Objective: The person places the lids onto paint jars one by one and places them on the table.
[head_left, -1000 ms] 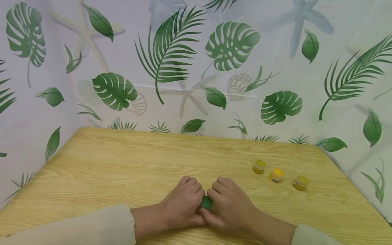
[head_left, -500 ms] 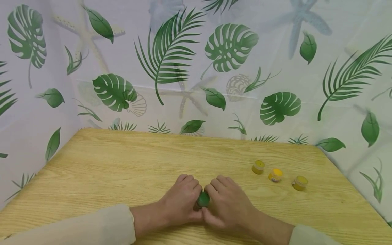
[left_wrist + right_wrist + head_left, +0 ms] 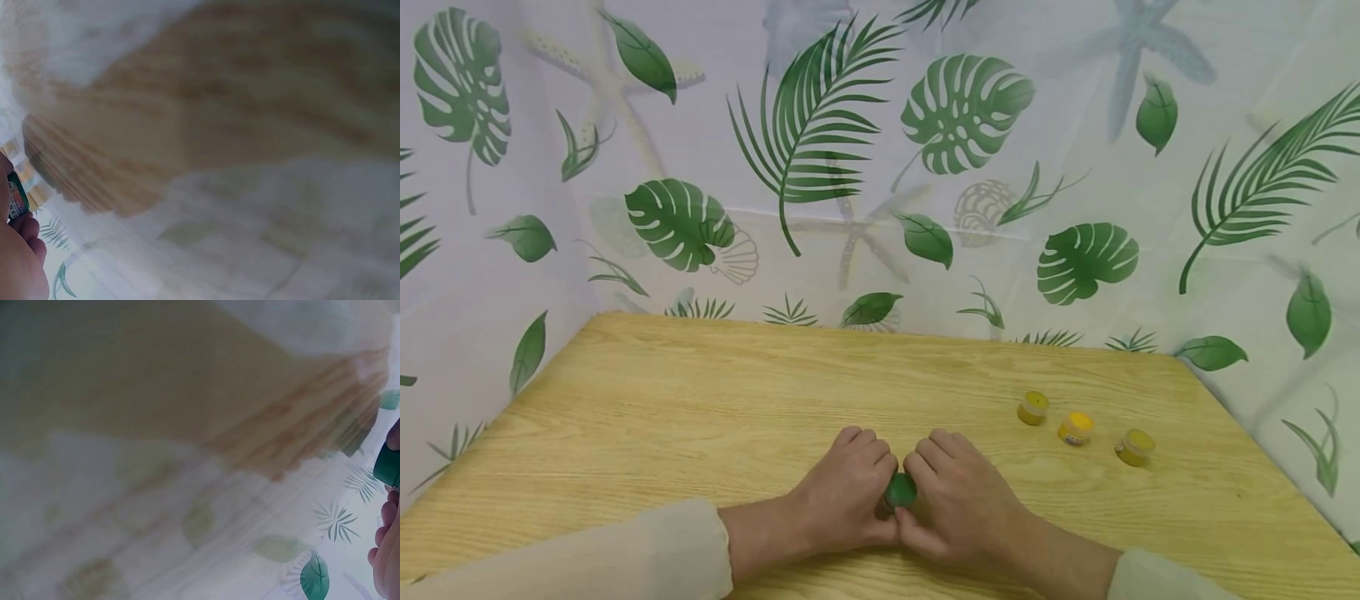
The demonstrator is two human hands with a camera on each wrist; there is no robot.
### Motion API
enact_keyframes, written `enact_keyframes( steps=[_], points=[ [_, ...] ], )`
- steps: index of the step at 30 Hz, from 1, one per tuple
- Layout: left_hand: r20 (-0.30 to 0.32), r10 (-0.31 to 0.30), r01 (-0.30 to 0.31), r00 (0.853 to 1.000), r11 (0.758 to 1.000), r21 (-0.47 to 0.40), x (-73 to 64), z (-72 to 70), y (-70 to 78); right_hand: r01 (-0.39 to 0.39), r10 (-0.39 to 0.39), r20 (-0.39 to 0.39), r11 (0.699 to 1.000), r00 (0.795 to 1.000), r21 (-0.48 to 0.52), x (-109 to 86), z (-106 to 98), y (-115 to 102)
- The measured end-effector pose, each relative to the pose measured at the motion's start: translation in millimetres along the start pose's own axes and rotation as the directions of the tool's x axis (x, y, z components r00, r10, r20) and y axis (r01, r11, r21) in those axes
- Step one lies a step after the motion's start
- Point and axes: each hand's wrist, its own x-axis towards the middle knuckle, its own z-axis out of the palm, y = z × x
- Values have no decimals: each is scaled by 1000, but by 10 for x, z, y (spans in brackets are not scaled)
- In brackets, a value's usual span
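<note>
Near the front middle of the table, a small round green tub [image 3: 901, 491] is held between two hands, its rounded green top turned up toward the head camera. My left hand [image 3: 846, 490] grips it from the left, and my right hand [image 3: 964, 497] from the right, fingers curled and the thumbs meeting at the near side. A printed, coloured label on the tub [image 3: 18, 195] shows in the left wrist view beside the left hand [image 3: 24, 259]. At the right wrist view's edge, the right hand [image 3: 389, 540] holds the smooth green end of the tub [image 3: 387, 466].
Right of the hands, a row of small round tubs stands on the wood-grain table [image 3: 715, 400]: an olive-yellow one [image 3: 1033, 407], a bright yellow one [image 3: 1077, 427] and another olive-yellow one [image 3: 1135, 447]. A leaf-printed white cloth [image 3: 850, 125] rises behind the table and at both sides.
The green tub has turned between the hands, so more of its round top shows than a second ago. Both hands shift only slightly; the yellow tubs stay put.
</note>
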Motion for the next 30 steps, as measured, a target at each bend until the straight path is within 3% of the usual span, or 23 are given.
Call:
enact_keyframes(
  steps=[15, 25, 30],
  points=[
    [-9, 17, -17, 1000, 999, 34, 2, 10, 11, -1, 1, -4, 1000, 1000, 3, -3, 5, 7],
    [21, 48, -49, 999, 997, 66, 4, 5, 25, -42, 42, 16, 999, 999, 30, -12, -18, -12],
    [32, -2, 2, 999, 1000, 14, -4, 7, 25, -83, 83, 13, 997, 996, 4, -10, -24, -12]
  ],
)
